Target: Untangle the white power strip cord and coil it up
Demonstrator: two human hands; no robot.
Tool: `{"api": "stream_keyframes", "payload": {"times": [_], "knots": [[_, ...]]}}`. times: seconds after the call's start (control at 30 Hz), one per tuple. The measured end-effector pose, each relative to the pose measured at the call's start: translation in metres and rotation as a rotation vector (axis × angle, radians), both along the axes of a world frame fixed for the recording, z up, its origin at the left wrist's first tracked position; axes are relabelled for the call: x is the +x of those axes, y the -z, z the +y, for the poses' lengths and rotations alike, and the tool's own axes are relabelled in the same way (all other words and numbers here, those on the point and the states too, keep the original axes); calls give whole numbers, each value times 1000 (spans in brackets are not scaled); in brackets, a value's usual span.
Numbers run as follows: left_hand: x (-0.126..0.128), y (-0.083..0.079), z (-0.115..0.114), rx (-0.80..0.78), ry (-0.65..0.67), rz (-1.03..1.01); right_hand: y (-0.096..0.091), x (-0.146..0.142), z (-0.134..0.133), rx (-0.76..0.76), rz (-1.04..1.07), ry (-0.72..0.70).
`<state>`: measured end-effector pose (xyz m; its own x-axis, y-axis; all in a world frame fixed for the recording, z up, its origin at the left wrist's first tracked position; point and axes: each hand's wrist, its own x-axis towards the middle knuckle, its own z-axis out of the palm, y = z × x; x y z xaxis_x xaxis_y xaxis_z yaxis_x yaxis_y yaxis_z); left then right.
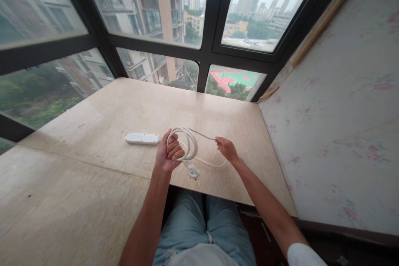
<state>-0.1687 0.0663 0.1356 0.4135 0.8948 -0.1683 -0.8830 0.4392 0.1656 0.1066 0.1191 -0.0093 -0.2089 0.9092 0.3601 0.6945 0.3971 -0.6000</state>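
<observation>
My left hand (171, 151) is closed around a coiled white power cord (193, 143), its loops standing out to the right of my fingers. A white plug (193, 171) hangs below the coil, its pins pointing down. Between the fingertips of my right hand (226, 148) a stretch of the same cord is pinched, running taut from the coil. More cord curves below, from the coil toward my right wrist. To the left of my left hand, a white power strip (142, 138) lies on the sill with a flat, screw-dotted face up; the cord leaves its right end.
A pale stone-like window sill (93, 120) spreads before me, with a seam across its left part. Dark window frames (205, 56) border it at the back and left. A flower-patterned wall (336, 133) rises on the right. My legs (202, 220) are at the front edge.
</observation>
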Motion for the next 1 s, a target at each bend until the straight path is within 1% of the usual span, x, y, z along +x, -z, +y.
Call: {"api": "stream_keyframes", "payload": {"times": [0.1,0.2,0.27,0.33,0.4,0.43,0.5,0.57,0.63,0.73,0.8,0.87,0.93,1.0], "knots": [[-1,7,1,-32,9,40,-5,10,3,-42,128,127],[2,11,1,-46,23,80,-15,10,-1,-65,288,251],[2,13,1,-41,24,100,-24,10,-5,-153,454,271],[-1,13,2,-28,6,112,-35,11,-12,-332,663,187],[-6,13,3,-17,-33,113,-46,15,-21,-537,858,37],[-7,13,4,-14,-53,109,-52,17,-27,-624,933,-42],[-8,13,3,-15,-101,85,-63,20,-41,-751,1028,-179],[-4,14,2,-26,-165,43,-73,17,-57,-842,1048,-313],[3,16,0,-48,-230,-2,-79,10,-72,-934,1018,-453],[17,21,-5,-91,-285,-39,-80,-6,-89,-1037,977,-605],[25,23,-9,-112,-303,-38,-76,-17,-97,-1045,1015,-635],[32,24,-15,-136,-323,-27,-70,-28,-102,-1026,1121,-614],[38,25,-22,-176,-355,-12,-66,-39,-108,-998,1260,-552],[44,27,-30,-231,-412,12,-66,-52,-114,-932,1400,-460]]}}
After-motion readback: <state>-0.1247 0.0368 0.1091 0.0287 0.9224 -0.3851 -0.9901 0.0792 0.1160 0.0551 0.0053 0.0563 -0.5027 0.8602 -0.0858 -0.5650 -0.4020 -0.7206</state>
